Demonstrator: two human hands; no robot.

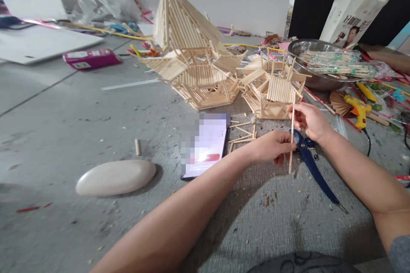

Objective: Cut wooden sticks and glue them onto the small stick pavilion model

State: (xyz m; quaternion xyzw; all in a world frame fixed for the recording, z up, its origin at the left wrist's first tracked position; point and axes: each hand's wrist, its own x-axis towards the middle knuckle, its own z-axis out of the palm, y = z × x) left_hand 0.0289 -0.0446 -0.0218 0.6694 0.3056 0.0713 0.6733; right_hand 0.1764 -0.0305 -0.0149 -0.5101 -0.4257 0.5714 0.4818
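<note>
A thin wooden stick [291,136] is held nearly upright between both hands. My left hand [272,147] pinches it towards its lower end, while my right hand [309,121] grips it higher up. Just behind my right hand stands a small pavilion model made of sticks [278,89]. On the floor under my hands lies a blue-handled cutting tool [312,162], partly hidden by my fingers. Several short cut sticks [241,132] lie to the left of my hands, beside a lit phone [205,147].
A taller stick pavilion [198,68] stands behind the phone. A metal bowl [296,66] of wrapped sticks is at the back right, near a yellow glue gun [360,111] with a cable. A smooth pale oval object [117,178] lies left. A white bag [349,8] stands behind.
</note>
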